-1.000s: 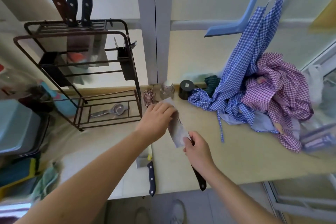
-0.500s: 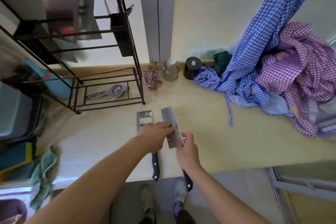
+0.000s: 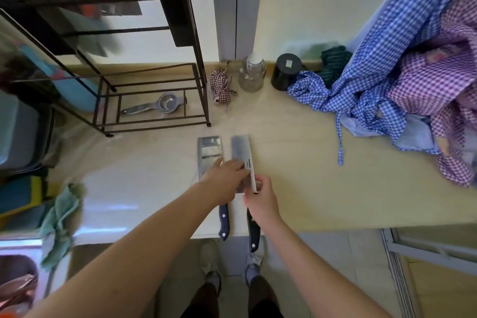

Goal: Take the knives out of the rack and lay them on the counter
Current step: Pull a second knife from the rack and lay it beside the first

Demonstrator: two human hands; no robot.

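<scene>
Two cleavers lie side by side on the pale counter, blades pointing away from me. The first cleaver is on the left, its dark handle reaching the counter's front edge. Right of it is the second cleaver. My right hand grips it where blade meets handle, and its black handle sticks out past the edge. My left hand rests its fingertips flat on that blade. The dark metal knife rack stands at the back left, with blades hanging blurred in its upper part.
A metal squeezer lies in the rack's base. A small checked pouch, a glass jar and a black tub stand by the wall. Blue and purple checked cloths heap at right. A green rag lies at left.
Both hands have lowered the second cleaver from a tilted hold in the air to flat on the counter beside the first. The view has tipped down, cutting off the rack's top.
</scene>
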